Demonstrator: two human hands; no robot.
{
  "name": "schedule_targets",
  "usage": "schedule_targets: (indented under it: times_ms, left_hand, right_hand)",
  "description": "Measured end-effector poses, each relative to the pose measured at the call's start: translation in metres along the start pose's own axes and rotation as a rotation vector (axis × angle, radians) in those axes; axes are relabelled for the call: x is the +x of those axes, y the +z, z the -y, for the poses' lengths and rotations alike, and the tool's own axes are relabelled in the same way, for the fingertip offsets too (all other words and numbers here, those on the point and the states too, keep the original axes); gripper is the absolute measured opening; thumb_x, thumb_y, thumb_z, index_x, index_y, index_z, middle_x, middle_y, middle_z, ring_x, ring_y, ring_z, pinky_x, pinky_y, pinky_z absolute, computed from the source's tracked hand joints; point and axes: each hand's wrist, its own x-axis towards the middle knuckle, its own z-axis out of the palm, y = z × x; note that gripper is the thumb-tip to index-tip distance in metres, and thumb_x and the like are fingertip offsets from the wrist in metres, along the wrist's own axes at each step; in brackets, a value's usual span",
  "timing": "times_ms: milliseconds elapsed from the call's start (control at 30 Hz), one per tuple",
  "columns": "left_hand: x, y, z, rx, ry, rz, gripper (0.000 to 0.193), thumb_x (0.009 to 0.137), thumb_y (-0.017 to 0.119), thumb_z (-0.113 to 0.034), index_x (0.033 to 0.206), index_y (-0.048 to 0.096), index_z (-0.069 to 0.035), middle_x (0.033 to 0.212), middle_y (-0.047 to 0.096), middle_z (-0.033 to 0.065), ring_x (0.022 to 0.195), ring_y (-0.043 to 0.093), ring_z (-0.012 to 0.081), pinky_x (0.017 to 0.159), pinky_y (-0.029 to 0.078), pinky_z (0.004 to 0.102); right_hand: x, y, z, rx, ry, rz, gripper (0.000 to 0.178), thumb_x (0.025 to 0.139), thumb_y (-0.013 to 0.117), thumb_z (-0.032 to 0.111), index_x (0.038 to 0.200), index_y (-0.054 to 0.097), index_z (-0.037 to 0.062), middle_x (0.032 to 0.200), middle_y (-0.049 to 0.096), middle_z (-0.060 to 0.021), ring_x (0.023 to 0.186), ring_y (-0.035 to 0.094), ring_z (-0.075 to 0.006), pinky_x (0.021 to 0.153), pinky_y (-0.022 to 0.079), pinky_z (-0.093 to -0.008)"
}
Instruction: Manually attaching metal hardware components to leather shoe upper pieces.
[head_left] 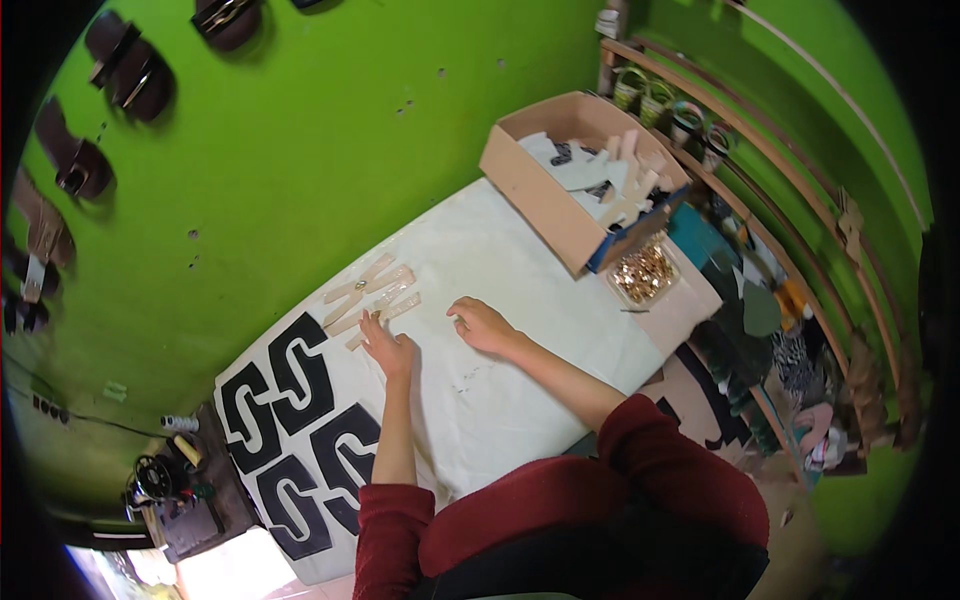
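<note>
Beige straps (348,292): pale, flat, some looking glossy; lying along the counter's (510,400) far edge, one crossed pair showing a gold-coloured spot (361,285)
Left hand (386,346): fingers spreading over nearest straps; contact unclear
Right hand (481,326): half-curling, empty-looking, right of straps
Hidden: left fingers covering strap parts; left forearm (397,430) overlapping black panel (345,422)

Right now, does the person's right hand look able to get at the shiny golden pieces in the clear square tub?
Likely yes, with a stretch: nothing visible blocks the way between the right hand and the golden pieces; the brown cardboard box stands beside that path.
</note>
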Motion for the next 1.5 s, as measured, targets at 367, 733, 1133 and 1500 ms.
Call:
schedule_targets:
  times_ms: [367, 733, 1133, 1500]
  left_hand:
    - [-0.058, 0.029, -0.195, -0.14, 0.335, 0.255, 0.054, 0.08, 0.049, -0.002, 0.133, 0.037, -0.001, 0.144, 0.033, 0.0173, 0.139, 0.019, 0.0381, 0.109, 0.011, 0.0565]
    - [-0.024, 0.121, -0.361, -0.422, 0.508, 0.177, 0.045, 0.079, 0.056, -0.001, 0.123, 0.046, 0.004, 0.124, 0.05, 0.0227, 0.125, 0.039, 0.0432, 0.106, 0.031, 0.0449]
    - [0.01, 0.172, -0.411, 0.087, 0.116, 0.781, 0.048, 0.078, 0.066, -0.03, 0.117, 0.059, -0.002, 0.113, 0.061, 0.0222, 0.103, 0.06, 0.0348, 0.09, 0.046, 0.0389]
    - [0.004, 0.194, -0.394, -0.111, 0.251, 0.515, 0.059, 0.073, 0.074, -0.028, 0.123, 0.052, -0.003, 0.104, 0.063, 0.0178, 0.1, 0.059, 0.0317, 0.087, 0.046, 0.0383]
  right_hand:
    - [-0.057, -0.108, -0.014, 0.195, -0.134, -0.271, 0.035, 0.08, 0.054, 0.003, 0.115, 0.055, 0.0003, 0.118, 0.056, -0.0166, 0.11, 0.053, -0.0321, 0.095, 0.042, -0.0381]
    - [-0.049, -0.305, -0.112, 0.143, -0.204, -0.27, 0.02, 0.081, 0.053, 0.005, 0.098, 0.062, -0.001, 0.098, 0.064, -0.0181, 0.09, 0.061, -0.0349, 0.081, 0.048, -0.039]
    - [0.026, -0.362, -0.241, -0.649, 0.002, 0.502, 0.053, 0.061, 0.074, 0.004, 0.112, 0.062, 0.0119, 0.1, 0.066, -0.0118, 0.097, 0.061, -0.0283, 0.086, 0.048, -0.0392]
    - [0.016, -0.389, -0.197, -0.671, -0.22, 0.204, 0.009, 0.071, 0.066, 0.011, 0.077, 0.072, 0.014, 0.077, 0.068, -0.0062, 0.083, 0.064, -0.023, 0.085, 0.032, -0.042]
